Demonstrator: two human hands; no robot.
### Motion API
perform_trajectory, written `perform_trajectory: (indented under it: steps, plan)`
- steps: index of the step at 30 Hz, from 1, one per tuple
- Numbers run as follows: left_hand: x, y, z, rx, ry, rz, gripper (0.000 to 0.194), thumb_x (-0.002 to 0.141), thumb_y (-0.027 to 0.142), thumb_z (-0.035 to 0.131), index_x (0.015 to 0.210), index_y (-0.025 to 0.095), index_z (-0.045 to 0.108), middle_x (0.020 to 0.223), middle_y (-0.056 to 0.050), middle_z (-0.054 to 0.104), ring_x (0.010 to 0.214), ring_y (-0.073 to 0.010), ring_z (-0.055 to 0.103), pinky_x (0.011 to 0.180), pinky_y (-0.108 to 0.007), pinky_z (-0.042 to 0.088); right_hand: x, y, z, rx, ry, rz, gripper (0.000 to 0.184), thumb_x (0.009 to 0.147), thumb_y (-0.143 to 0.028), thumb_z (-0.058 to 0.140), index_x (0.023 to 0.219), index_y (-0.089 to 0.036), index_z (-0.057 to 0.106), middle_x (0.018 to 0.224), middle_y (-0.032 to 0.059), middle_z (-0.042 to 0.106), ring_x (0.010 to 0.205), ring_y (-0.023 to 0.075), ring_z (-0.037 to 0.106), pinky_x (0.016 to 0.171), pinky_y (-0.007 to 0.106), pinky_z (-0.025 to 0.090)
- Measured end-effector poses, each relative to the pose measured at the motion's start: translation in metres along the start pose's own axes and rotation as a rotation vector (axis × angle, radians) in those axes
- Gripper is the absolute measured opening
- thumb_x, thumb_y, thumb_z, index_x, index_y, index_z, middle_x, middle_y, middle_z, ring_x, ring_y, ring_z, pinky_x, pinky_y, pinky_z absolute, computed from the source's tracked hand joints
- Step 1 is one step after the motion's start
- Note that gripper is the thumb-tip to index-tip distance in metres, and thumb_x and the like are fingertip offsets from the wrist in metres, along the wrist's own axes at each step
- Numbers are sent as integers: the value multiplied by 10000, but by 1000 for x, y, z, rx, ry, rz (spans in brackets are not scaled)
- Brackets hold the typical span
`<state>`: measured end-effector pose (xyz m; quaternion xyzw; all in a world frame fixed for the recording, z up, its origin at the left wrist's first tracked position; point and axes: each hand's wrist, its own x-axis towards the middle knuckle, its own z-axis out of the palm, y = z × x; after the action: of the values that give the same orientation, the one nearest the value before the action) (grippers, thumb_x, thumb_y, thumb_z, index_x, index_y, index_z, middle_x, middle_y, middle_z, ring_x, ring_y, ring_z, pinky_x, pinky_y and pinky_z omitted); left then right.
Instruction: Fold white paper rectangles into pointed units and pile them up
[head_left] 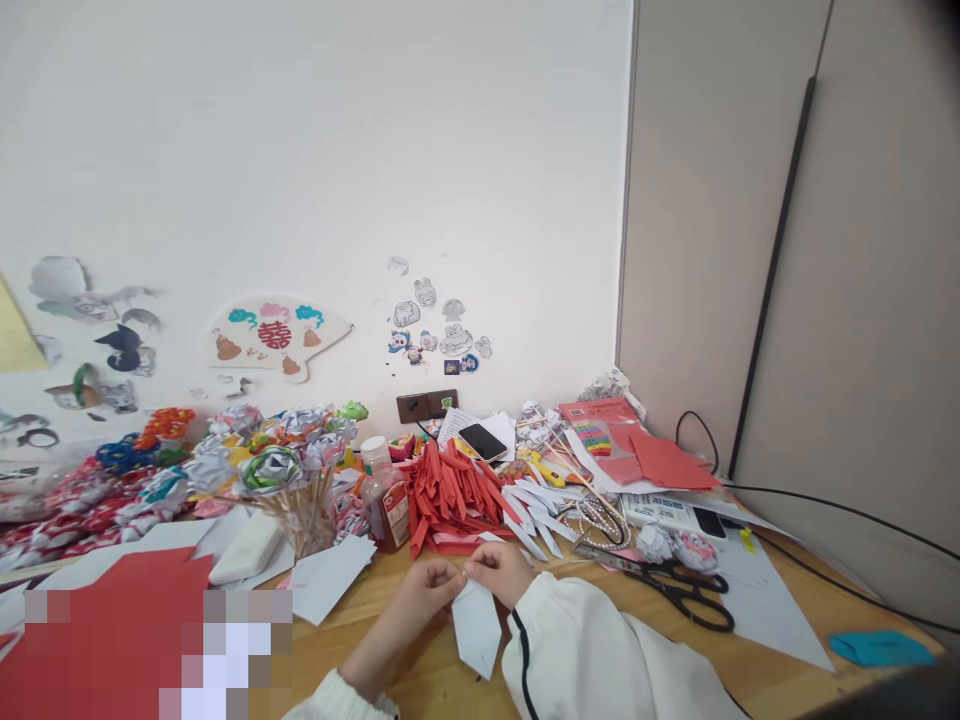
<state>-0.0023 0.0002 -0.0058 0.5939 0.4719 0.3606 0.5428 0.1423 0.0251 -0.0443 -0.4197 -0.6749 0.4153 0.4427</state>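
Both hands meet over the front of the wooden table, pinching the top end of a folded piece of white paper (478,630). My left hand (426,592) grips its upper left with thumb and forefinger. From the other side, my right hand (504,568) holds the same end, its fingers close to the left ones. The paper hangs down to a point below them. Just beyond lies a pile of folded red paper strips (457,490), with folded white paper strips (538,515) to its right.
Black-handled scissors (686,590) lie right of my hands. A phone (482,441) rests behind the red pile. A bottle (384,490) and a cup of sticks (306,515) stand left. Red paper sheets (127,610) lie front left. Black cables (840,508) cross the right side.
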Motion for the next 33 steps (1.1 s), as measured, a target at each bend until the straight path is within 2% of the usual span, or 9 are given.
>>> perform_trajectory:
  steps: [7, 13, 16, 22, 25, 28, 33]
  plan:
    - [2, -3, 2, 108, -18, 114, 367, 571, 493, 561, 534, 129, 532, 469, 40, 469, 448, -84, 380, 446, -195, 265, -2, -5, 0, -34, 49, -71, 83, 645, -203, 514, 606, -145, 560, 504, -40, 448, 474, 68, 382, 451, 179, 290]
    - [3, -9, 3, 57, -37, 118, 336, 608, 462, 549, 594, 126, 526, 511, 33, 479, 463, -82, 397, 454, -191, 293, -2, -8, 3, -22, 72, -91, 77, 647, -176, 496, 582, -142, 519, 491, -51, 406, 458, 59, 348, 443, 173, 274]
    - [4, -10, 3, 74, -11, 125, 306, 617, 430, 557, 573, 130, 516, 512, 31, 476, 469, -83, 402, 454, -190, 299, -2, -8, 2, -38, 72, -91, 76, 647, -183, 504, 585, -142, 514, 485, -56, 385, 453, 57, 331, 438, 171, 263]
    - [5, -9, 1, 88, 52, 131, 298, 631, 412, 549, 548, 128, 515, 507, 33, 467, 467, -81, 397, 445, -187, 296, 3, 0, -2, 16, -11, -58, 117, 655, -253, 526, 669, -138, 540, 499, -52, 415, 455, 57, 354, 444, 172, 282]
    - [6, -9, 0, 82, 44, 146, 293, 621, 406, 563, 608, 113, 560, 543, 10, 522, 497, -96, 445, 475, -197, 326, 4, 3, -2, 27, 37, -29, 121, 646, -251, 534, 667, -133, 538, 500, -46, 439, 457, 60, 372, 452, 176, 294]
    - [8, -11, -1, 68, 24, 104, 315, 586, 405, 593, 668, 101, 587, 596, -23, 580, 532, -121, 494, 501, -216, 355, 5, 3, -2, 32, 78, -21, 106, 645, -238, 525, 651, -133, 533, 497, -44, 446, 455, 63, 379, 452, 180, 299]
    - [8, -12, -2, 79, 11, 92, 302, 597, 402, 582, 629, 102, 595, 562, -14, 576, 508, -114, 480, 485, -213, 345, 3, -1, -1, 43, 64, -27, 58, 632, -189, 513, 652, -138, 531, 504, -43, 455, 454, 65, 398, 450, 181, 306]
